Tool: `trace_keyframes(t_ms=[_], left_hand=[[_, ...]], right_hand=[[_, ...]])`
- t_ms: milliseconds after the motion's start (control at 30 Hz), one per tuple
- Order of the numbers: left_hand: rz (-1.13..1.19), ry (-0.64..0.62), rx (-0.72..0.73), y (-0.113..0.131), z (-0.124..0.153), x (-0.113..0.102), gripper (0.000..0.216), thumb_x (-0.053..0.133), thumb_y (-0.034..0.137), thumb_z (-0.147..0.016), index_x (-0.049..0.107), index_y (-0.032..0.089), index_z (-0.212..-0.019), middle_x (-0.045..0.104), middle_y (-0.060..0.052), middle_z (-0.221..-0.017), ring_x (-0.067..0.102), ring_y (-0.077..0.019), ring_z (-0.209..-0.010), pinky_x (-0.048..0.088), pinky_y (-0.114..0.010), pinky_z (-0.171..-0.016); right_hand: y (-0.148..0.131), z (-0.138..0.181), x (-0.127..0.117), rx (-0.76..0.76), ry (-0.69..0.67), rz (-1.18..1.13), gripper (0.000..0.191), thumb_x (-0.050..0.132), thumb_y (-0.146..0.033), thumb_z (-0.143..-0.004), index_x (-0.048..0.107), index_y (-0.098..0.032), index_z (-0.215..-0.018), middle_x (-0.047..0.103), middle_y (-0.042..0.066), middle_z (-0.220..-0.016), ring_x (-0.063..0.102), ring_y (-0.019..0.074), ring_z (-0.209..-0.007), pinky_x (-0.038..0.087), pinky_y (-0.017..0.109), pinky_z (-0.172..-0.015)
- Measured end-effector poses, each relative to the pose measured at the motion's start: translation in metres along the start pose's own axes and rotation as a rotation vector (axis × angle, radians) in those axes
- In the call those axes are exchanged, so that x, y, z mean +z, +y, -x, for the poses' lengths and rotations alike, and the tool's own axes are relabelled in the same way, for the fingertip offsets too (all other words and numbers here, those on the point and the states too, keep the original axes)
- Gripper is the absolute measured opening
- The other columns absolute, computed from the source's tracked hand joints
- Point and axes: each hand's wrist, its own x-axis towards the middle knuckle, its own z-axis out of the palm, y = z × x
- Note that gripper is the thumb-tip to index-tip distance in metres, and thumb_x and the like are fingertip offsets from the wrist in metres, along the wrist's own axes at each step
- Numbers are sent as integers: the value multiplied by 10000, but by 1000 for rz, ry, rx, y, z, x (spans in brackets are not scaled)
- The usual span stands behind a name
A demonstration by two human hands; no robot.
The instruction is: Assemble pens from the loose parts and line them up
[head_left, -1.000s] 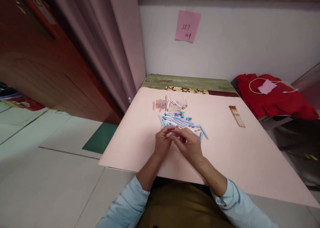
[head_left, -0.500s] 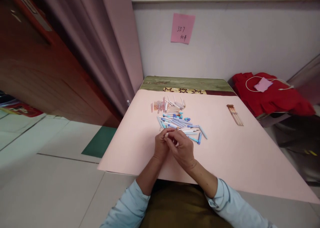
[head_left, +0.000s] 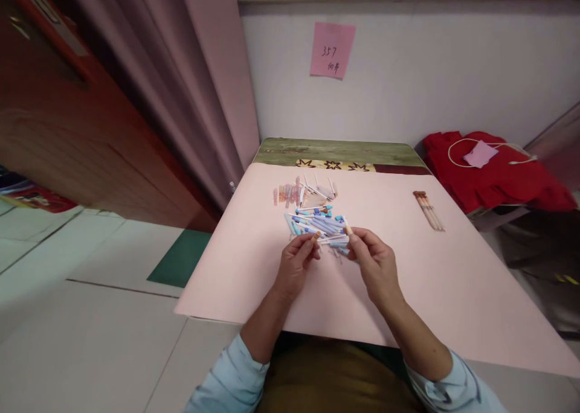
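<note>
Pinching closed | left hand (head_left: 293,266): brown piece (head_left: 316,236) | right hand (head_left: 377,267): pale piece (head_left: 348,229) (pen parts (head_left: 325,224) beyond)

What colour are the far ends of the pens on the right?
The far ends are brown, shown in the head view.

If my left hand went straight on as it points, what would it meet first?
Probably the blue and white pen parts just ahead of your left hand, though relative height is unclear.

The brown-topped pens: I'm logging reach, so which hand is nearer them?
Right. In the head view, the right hand is below and left of the brown-topped pens; the left hand is farther left.
</note>
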Motion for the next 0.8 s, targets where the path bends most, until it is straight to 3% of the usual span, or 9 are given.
trace_keyframes(t_ms=[133,267,467,633,800], left_hand=[[206,-68,-118,4,-2,2,207,741,273,-765,716,174,-946,579,-15,-744,509,-94,-624,429,-258,-614],[287,-103,-134,10,-6,4,133,707,220,-765,697,175,-890,557,-24,-766,503,-112,-665,423,-280,-652],[253,-92,-68,18,-13,9,50,644,209,-763,653,176,-798,524,-27,-753,486,-123,-659,424,-308,-677],[218,-107,-62,23,-20,14,49,617,182,-754,660,167,-772,532,-30,-765,495,-124,-672,414,-292,-679],[166,-84,-97,26,-27,21,76,622,193,-744,669,164,-796,558,-35,-793,509,-126,-674,414,-295,-675]], right_hand=[[11,3,-11,70,-51,52,308,618,-437,-853,735,-224,-1041,693,39,-884,566,143,-643,508,291,-607],[8,4,-13,-4,-88,105,262,657,-380,-826,725,-229,-1028,700,55,-960,621,185,-793,518,312,-703],[-11,2,-12,-67,-101,150,123,652,-320,-827,652,-210,-881,651,18,-759,585,148,-660,478,244,-573],[-18,-2,-14,-118,-123,233,93,653,-302,-833,675,-233,-891,680,23,-827,608,140,-655,441,210,-475],[-24,-10,-17,-278,-88,343,82,627,-270,-855,680,-246,-914,697,35,-868,634,145,-668,493,223,-499]])
